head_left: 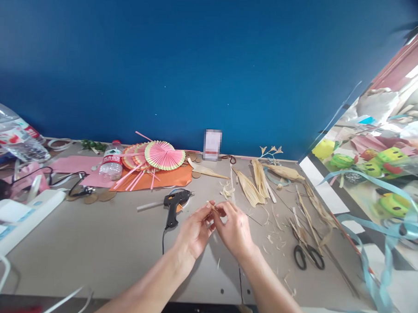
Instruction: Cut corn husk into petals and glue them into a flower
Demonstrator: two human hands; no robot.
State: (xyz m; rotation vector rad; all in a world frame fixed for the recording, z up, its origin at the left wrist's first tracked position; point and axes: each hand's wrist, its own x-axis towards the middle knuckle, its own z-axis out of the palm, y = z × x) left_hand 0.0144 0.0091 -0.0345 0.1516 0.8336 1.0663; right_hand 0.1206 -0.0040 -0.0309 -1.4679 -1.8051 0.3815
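Note:
My left hand (199, 225) and my right hand (234, 226) meet above the middle of the table, fingertips pinched together. Between them is a small tan piece of corn husk (213, 206), mostly covered by the fingers. A thin dark stem (256, 220) shows just beyond my right hand; whether it joins the held piece I cannot tell. To the left of my hands lies a black glue gun (174, 208) with a glue stick (149, 206) at its rear. Dried corn husks (251, 186) and husk scraps (277, 242) are spread to the right, near black-handled scissors (308, 257).
Pink paper fans (164, 156) lie on orange material (173, 177) beside a plastic bottle (112, 161). A white power strip (26, 227) with cables is at left. Small husk flowers (271, 151) stand at the back. Blue ribbon (388, 256) hangs over the right edge; a blue wall (212, 73) rises behind.

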